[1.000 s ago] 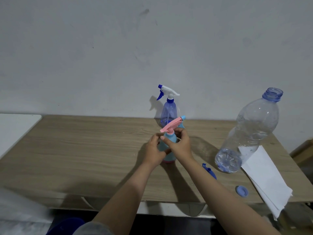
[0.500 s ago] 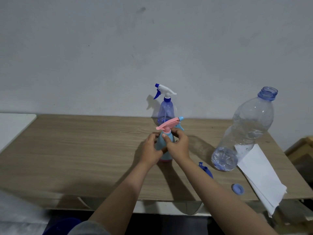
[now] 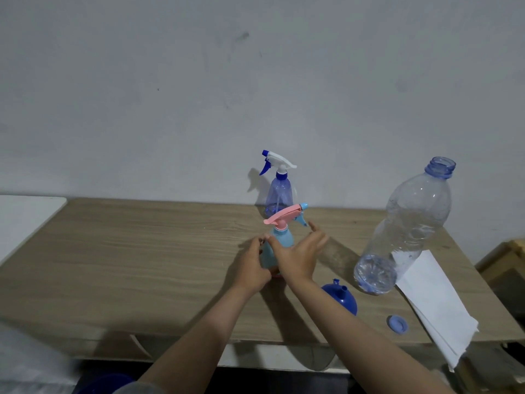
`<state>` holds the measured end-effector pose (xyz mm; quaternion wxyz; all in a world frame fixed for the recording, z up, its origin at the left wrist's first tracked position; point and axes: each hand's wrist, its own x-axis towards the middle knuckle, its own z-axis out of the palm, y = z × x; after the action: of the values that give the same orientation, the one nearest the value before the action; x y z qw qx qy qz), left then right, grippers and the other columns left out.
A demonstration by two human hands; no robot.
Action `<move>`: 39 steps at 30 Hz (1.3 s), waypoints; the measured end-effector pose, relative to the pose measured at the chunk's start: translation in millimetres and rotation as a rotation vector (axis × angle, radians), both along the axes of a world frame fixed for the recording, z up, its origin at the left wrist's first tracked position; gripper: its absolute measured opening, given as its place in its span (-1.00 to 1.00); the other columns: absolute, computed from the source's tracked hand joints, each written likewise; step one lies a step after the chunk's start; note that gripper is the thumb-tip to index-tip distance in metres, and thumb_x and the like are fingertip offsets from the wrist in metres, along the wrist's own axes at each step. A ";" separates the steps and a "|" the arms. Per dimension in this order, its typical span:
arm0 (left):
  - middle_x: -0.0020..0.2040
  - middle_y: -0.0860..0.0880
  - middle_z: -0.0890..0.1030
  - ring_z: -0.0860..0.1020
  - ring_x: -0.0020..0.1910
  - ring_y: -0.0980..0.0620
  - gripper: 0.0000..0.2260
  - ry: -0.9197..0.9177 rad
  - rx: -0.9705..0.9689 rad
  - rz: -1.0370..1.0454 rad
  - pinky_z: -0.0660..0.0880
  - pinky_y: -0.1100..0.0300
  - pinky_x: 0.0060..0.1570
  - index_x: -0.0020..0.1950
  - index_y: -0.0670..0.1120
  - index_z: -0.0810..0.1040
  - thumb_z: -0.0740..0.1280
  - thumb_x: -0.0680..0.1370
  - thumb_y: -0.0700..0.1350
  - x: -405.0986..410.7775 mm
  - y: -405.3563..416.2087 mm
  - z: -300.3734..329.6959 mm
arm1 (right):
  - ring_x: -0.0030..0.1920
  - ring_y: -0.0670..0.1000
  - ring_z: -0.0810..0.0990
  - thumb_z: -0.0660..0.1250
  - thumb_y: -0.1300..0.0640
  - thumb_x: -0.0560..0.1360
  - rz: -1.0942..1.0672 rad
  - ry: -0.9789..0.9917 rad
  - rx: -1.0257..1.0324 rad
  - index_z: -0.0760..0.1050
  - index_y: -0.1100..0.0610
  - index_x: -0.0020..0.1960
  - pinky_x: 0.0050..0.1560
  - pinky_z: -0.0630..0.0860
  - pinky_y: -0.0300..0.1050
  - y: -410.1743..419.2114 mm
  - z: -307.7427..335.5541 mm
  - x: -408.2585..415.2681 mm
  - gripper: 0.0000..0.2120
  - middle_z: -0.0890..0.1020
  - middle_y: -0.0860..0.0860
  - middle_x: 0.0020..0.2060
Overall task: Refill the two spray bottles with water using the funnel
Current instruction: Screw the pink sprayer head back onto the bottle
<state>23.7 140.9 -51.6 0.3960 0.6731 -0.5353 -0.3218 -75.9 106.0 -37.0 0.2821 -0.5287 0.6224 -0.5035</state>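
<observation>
my left hand (image 3: 250, 267) wraps the body of the light blue spray bottle (image 3: 277, 247), which stands upright near the middle of the wooden table (image 3: 142, 251), its pink trigger head (image 3: 284, 217) seated on the neck. my right hand (image 3: 302, 257) sits just beside the bottle's right flank, fingers (image 3: 319, 237) spread and mostly straight, thumb near the shoulder; whether the palm actually touches the plastic i cannot tell from this angle. the step in hand, as i judge it, is turning the pink head on its thread, though which way is not evident. to do it well, i keep the left grip firm and low so the body cannot spin, place the right fingers on the collar rather than the trigger lever, and twist in short turns with the bottle held vertical on the table. the second spray bottle (image 3: 278, 191), clear violet with a white and blue head, stands upright behind, close to the wall. the blue funnel (image 3: 342, 298) lies on the table to the right of my forearm, spout pointing up. the large water bottle (image 3: 403, 231) stands uncapped beyond it, a little water at its base, its blue cap (image 3: 397, 324) near the table's front edge beside folded white paper (image 3: 437, 305).
</observation>
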 end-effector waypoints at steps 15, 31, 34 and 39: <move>0.22 -0.10 0.52 0.47 0.24 -0.06 -0.59 -0.409 -0.085 0.253 0.38 0.14 0.21 0.32 -0.14 0.45 0.35 0.51 -0.03 75.6 72.1 -5.6 | -0.24 0.13 0.56 0.32 0.12 0.45 0.380 0.093 -0.234 0.44 0.19 -0.01 -0.18 0.54 0.06 -9.6 36.1 27.0 -0.83 0.57 0.10 -0.22; 0.45 -0.19 0.34 0.32 0.43 -0.17 -0.25 -0.681 0.119 0.275 0.29 -0.06 0.39 0.47 -0.21 0.28 0.00 0.48 0.31 128.3 154.5 -50.6 | -0.19 0.11 0.59 0.20 -0.13 0.45 0.904 0.492 0.471 0.58 0.17 -0.12 -0.14 0.46 -0.08 70.2 -3.1 41.0 -0.62 0.63 0.09 -0.27; 0.47 -0.17 0.32 0.28 0.46 -0.15 -0.24 -0.640 0.099 0.253 0.26 -0.04 0.41 0.47 -0.20 0.27 -0.01 0.47 0.32 120.9 156.9 -51.5 | -0.20 0.07 0.57 0.24 -0.06 0.49 0.859 0.458 0.509 0.60 0.18 -0.08 -0.17 0.43 -0.13 70.3 2.9 40.5 -0.68 0.63 0.08 -0.24; 0.45 -0.12 0.35 0.30 0.45 -0.08 -0.25 -0.521 -0.021 0.226 0.24 0.03 0.42 0.47 -0.17 0.26 0.06 0.47 0.33 102.4 147.1 -34.0 | -0.24 0.01 0.54 0.29 0.05 0.51 0.809 0.353 0.409 0.54 0.11 -0.18 -0.25 0.36 -0.15 63.0 29.3 39.9 -0.84 0.59 0.03 -0.29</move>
<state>126.0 288.0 -85.6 0.2853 0.7844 -0.5440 -0.0861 -36.0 169.0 -7.8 0.4435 -0.7393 0.4915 -0.1233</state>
